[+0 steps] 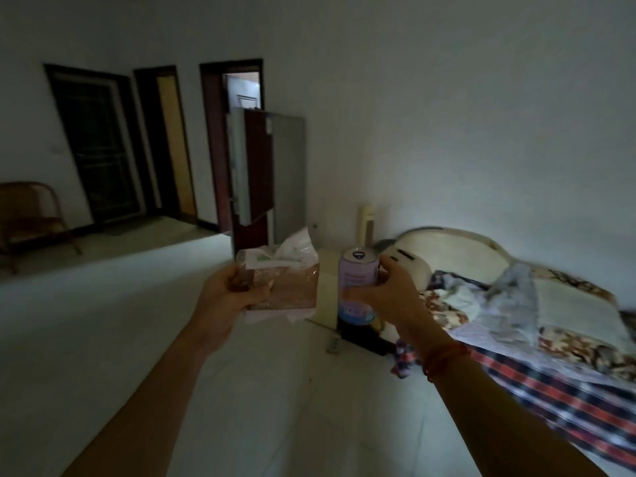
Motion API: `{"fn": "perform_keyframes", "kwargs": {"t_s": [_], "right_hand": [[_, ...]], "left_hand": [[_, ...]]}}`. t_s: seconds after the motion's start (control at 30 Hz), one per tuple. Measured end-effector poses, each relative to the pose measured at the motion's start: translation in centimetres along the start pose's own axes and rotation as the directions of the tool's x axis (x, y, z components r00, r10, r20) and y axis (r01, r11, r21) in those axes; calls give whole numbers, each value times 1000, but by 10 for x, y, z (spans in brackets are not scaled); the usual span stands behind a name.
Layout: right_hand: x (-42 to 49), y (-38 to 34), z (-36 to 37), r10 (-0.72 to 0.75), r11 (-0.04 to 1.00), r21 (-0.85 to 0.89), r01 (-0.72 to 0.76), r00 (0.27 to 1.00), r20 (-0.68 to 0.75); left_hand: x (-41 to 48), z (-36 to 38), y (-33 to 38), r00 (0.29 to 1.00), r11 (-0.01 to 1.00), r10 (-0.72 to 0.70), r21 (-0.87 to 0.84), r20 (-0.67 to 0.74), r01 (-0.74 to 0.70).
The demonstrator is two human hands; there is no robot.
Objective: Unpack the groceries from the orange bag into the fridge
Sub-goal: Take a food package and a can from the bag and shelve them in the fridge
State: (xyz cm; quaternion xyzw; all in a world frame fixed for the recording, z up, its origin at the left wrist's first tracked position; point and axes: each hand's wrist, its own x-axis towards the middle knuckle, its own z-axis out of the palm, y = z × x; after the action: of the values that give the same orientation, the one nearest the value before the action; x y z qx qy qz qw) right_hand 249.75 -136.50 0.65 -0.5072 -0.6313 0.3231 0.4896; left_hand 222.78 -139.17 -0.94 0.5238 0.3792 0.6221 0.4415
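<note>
My left hand [225, 297] grips a clear plastic bag of sliced brown bread [285, 280] held out in front of me. My right hand [392, 290] is wrapped around a pale purple drink can [356, 287], upright, just right of the bread. Beyond both stands the fridge [289, 173], grey on its side with a dark red front; its door [241, 166] hangs open toward the left. The orange bag is not in view.
A bed [537, 325] with a plaid blanket and rumpled bedding fills the right side, a low cabinet [327, 290] at its head. Pale tiled floor [103, 332] spreads left. A wooden chair [31, 218] stands far left; dark doorways [99, 146] line the back wall.
</note>
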Motion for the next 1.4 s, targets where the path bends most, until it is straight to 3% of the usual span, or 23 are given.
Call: {"fn": "perform_keyframes", "kwargs": {"t_s": [0.27, 0.83, 1.1, 1.4], "right_hand": [[26, -21, 92, -81, 996, 46, 74, 984, 160], [95, -44, 238, -76, 994, 90, 57, 970, 231], [183, -25, 300, -77, 993, 102, 53, 967, 242], [344, -11, 373, -91, 991, 125, 55, 949, 301]], "left_hand": [[-10, -85, 17, 985, 999, 27, -12, -168, -29], [52, -216, 5, 970, 999, 44, 15, -241, -42], [128, -266, -25, 962, 999, 30, 36, -270, -21], [276, -325, -55, 925, 996, 41, 85, -377, -9]]}}
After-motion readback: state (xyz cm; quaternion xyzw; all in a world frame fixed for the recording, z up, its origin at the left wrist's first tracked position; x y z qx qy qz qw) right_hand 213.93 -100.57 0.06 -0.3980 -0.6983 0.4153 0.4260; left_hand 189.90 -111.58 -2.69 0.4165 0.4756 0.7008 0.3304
